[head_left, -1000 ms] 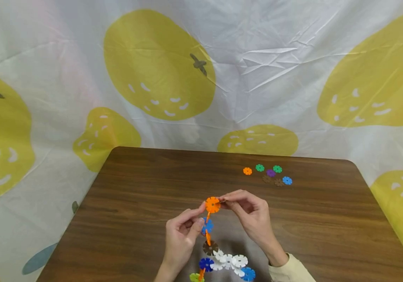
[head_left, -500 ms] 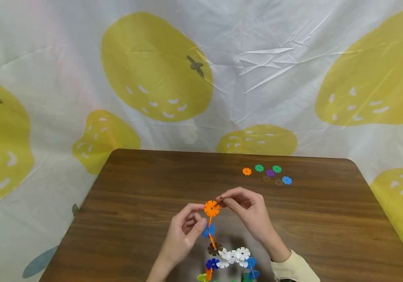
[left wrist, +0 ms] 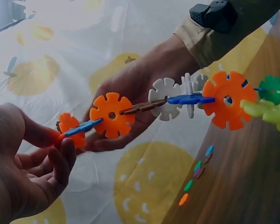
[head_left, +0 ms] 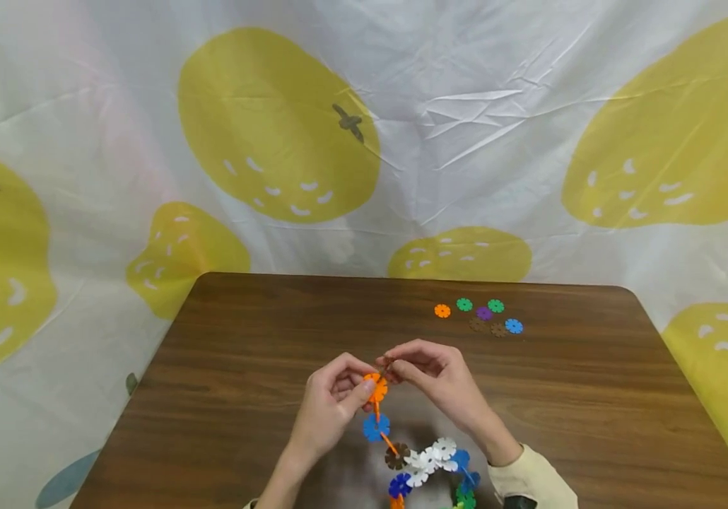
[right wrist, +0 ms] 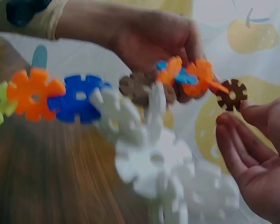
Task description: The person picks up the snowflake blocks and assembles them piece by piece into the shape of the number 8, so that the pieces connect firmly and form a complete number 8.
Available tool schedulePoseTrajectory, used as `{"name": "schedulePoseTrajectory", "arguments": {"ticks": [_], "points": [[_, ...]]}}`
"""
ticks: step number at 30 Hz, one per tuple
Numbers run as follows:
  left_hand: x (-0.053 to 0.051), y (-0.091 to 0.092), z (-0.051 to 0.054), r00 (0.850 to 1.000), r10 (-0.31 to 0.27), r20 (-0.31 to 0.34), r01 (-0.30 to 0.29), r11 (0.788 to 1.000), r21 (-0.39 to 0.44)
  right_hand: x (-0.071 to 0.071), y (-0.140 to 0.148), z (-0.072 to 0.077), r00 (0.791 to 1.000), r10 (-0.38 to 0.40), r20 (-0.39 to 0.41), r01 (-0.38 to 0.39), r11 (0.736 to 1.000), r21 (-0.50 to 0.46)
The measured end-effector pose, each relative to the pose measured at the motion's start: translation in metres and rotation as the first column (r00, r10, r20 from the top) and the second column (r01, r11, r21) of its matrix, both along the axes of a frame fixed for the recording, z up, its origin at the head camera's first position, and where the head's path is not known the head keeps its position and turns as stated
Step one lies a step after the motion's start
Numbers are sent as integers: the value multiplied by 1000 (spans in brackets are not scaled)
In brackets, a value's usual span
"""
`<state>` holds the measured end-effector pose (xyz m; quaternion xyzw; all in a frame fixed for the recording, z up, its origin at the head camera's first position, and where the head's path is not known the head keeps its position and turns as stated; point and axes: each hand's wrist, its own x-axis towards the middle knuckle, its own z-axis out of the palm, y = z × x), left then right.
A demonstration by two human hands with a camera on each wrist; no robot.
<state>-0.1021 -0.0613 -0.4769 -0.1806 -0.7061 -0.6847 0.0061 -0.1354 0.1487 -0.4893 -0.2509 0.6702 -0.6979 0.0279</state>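
Observation:
My left hand (head_left: 332,403) pinches an orange interlocking disc (head_left: 374,388) at the upper end of a chain, its thumb lying over the disc's face. In my right hand (head_left: 437,382) a brown notched disc (right wrist: 232,94) is held between thumb and fingers, meeting the orange disc's edge. Below the left hand the chain runs through a blue disc (head_left: 376,427), another orange disc seen edge-on (head_left: 389,443) and a brown disc (head_left: 398,456). It joins a cluster of white discs (head_left: 430,459), flanked by a dark blue disc (head_left: 400,485) and a green disc (head_left: 465,497). The lower part leaves the head view.
Loose discs lie near the back right of the wooden table (head_left: 262,325): an orange one (head_left: 442,311), a purple one (head_left: 484,313), a blue one (head_left: 514,326), plus green and brown ones. A fruit-patterned cloth (head_left: 402,184) hangs behind the table.
The left thumb has moved up from beside the blue disc onto the top orange disc. Both hands have come closer together, the right shifting left. The chain's lower part has swung right.

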Motion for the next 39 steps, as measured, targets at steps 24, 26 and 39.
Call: {"name": "schedulePoseTrajectory", "arguments": {"ticks": [24,26,39], "points": [[12,-17,-15,996,78,-38,-67,969,236,-103,113,-93,772,-555,-308,576,409,707],[12,-17,-15,996,73,-53,-58,967,247,-104,113,-94,763,-560,-322,591,405,698],[13,-15,-16,994,38,-106,-9,967,255,-100,109,-90,801,-501,-327,562,443,699]]}}
